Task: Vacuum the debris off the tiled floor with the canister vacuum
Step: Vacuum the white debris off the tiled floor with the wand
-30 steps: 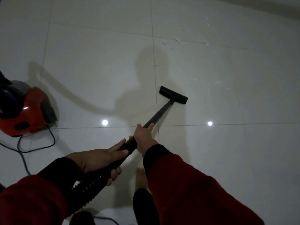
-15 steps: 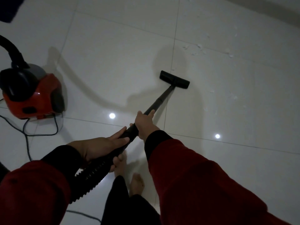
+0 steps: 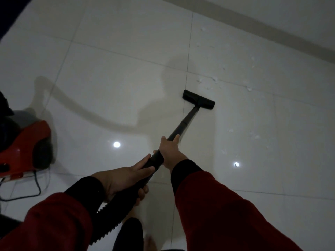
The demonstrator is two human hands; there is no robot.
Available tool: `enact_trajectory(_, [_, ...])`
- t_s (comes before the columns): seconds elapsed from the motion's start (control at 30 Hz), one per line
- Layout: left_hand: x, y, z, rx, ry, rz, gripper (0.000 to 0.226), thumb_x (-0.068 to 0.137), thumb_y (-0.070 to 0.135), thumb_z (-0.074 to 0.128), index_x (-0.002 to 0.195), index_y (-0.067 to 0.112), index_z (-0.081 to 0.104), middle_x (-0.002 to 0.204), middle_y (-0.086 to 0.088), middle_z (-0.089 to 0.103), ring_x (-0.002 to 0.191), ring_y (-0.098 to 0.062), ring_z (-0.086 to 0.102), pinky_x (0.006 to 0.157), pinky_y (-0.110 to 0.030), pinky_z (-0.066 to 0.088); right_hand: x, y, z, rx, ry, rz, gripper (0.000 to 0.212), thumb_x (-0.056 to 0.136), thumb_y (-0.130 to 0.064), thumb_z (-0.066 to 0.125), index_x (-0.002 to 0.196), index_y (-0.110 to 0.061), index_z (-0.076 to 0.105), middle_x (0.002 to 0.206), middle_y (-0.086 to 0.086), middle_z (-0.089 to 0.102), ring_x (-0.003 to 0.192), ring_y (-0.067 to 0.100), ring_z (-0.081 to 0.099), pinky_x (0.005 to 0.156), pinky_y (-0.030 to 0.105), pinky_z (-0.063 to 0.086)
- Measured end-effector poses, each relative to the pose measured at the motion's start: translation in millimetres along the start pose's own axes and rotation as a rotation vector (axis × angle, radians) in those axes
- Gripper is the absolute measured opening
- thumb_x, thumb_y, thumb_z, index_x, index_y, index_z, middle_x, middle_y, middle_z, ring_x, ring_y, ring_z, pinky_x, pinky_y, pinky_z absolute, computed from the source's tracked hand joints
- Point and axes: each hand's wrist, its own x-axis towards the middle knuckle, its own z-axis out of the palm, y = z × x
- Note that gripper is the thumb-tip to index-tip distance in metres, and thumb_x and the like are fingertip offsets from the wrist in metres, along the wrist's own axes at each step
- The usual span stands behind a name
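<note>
A black vacuum wand (image 3: pixel 183 124) runs from my hands to a flat black floor nozzle (image 3: pixel 198 99) resting on the white tiles. My right hand (image 3: pixel 170 153) grips the wand higher up. Behind it, my left hand (image 3: pixel 125 180) holds the wand's lower end where the ribbed hose (image 3: pixel 112 220) begins. The red and black canister vacuum (image 3: pixel 25 147) sits at the left edge. White debris specks (image 3: pixel 206 80) lie just beyond the nozzle, with more specks (image 3: pixel 253 136) on the tile to its right.
A black power cord (image 3: pixel 36 187) loops on the floor beside the canister. A wall base (image 3: pixel 272 28) crosses the top right. My bare foot (image 3: pixel 150 241) and dark trouser leg (image 3: pixel 128 234) show at the bottom. Two ceiling-light reflections glare on the tiles.
The nozzle has slid forward and to the right, closer to the debris near the tile joint. The view has shifted, so the canister now sits farther to the left edge.
</note>
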Motion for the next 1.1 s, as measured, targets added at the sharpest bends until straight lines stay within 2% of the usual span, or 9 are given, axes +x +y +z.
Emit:
enact_trajectory(0.1, [15.2,23.9,5.2,-0.007,-0.022,0.003,0.059,0.097,0.03,0.047,0.141,0.055,0.018,0.065,-0.01,0.051,0.046,-0.014,0.049,0.048,-0.025,0.047,15.4,-28.2,-6.0,-0.017,0.019,-0.034,0.059,0.097,-0.025,0.043,0.146,-0.033,0.011,0.144,0.02,0.039,0.113,0.044,0.057,0.054,0.034,0.049])
enact_trajectory(0.23, [39.7,51.4,10.7,-0.022,-0.004,-0.01,0.059,0.096,0.031,0.049,0.139,0.058,0.018,0.062,-0.008,0.053,0.045,-0.013,0.05,0.045,-0.024,0.048,37.9,-58.0,-14.4,-0.021,0.017,-0.019,0.059,0.096,-0.026,0.042,0.146,-0.033,0.011,0.143,0.02,0.039,0.113,0.043,0.057,0.071,0.042,0.052])
enact_trajectory(0.4, [70.6,86.9,15.6,-0.044,-0.008,-0.004,0.06,0.096,0.033,0.049,0.139,0.059,0.017,0.061,-0.008,0.054,0.045,-0.013,0.051,0.045,-0.024,0.047,67.5,-96.9,-25.0,-0.029,0.02,-0.038,0.057,0.097,-0.024,0.042,0.146,-0.03,0.013,0.141,0.022,0.04,0.11,0.044,0.058,0.058,0.034,0.051])
enact_trajectory(0.63, [103.3,137.6,38.9,-0.128,0.002,0.025,0.058,0.096,0.033,0.049,0.139,0.058,0.019,0.059,-0.006,0.054,0.044,-0.013,0.05,0.044,-0.024,0.046,104.4,-156.5,-43.3,-0.179,0.007,-0.053,0.055,0.097,-0.023,0.044,0.145,-0.027,0.017,0.142,0.02,0.04,0.11,0.04,0.06,0.082,0.044,0.054])
enact_trajectory(0.67, [106.4,144.9,42.1,-0.133,0.004,0.032,0.058,0.096,0.033,0.049,0.139,0.058,0.019,0.059,-0.006,0.054,0.044,-0.013,0.049,0.044,-0.024,0.046,109.8,-165.2,-44.0,-0.223,-0.006,-0.031,0.055,0.097,-0.021,0.044,0.145,-0.026,0.018,0.14,0.019,0.041,0.106,0.037,0.061,0.083,0.043,0.055])
enact_trajectory(0.77, [115.0,168.4,47.5,-0.141,0.018,0.047,0.055,0.096,0.034,0.048,0.137,0.059,0.021,0.059,-0.005,0.053,0.044,-0.012,0.049,0.043,-0.024,0.046,119.9,-192.9,-40.8,-0.231,0.014,0.061,0.07,0.096,-0.025,0.045,0.149,-0.04,0.001,0.098,0.007,0.05,0.079,0.025,0.067,0.075,0.037,0.058])
enact_trajectory(0.9, [125.8,197.1,47.2,-0.165,0.035,0.058,0.055,0.096,0.034,0.048,0.136,0.06,0.022,0.059,-0.005,0.053,0.044,-0.012,0.049,0.043,-0.023,0.046,138.1,-224.3,-36.4,-0.302,-0.023,0.048,0.067,0.097,-0.03,0.042,0.147,-0.043,0.0,0.135,0.016,0.046,0.08,0.026,0.067,0.088,0.044,0.056])
enact_trajectory(0.97, [130.5,209.4,46.8,-0.175,0.044,0.066,0.055,0.096,0.034,0.048,0.136,0.061,0.021,0.059,-0.005,0.053,0.043,-0.012,0.049,0.043,-0.023,0.046,144.9,-236.9,-32.4,-0.233,-0.026,0.078,0.074,0.096,-0.033,0.044,0.146,-0.048,-0.01,0.131,0.015,0.05,0.07,0.021,0.066,0.086,0.043,0.057])
enact_trajectory(1.1, [140.7,235.6,40.3,-0.179,0.05,0.081,0.056,0.096,0.034,0.047,0.136,0.062,0.019,0.059,-0.005,0.053,0.044,-0.012,0.049,0.043,-0.023,0.047,162.1,-263.2,-23.5,-0.251,-0.029,0.077,0.075,0.097,-0.031,0.043,0.145,-0.049,-0.01,0.116,0.013,0.056,0.074,0.022,0.067,0.086,0.042,0.057])
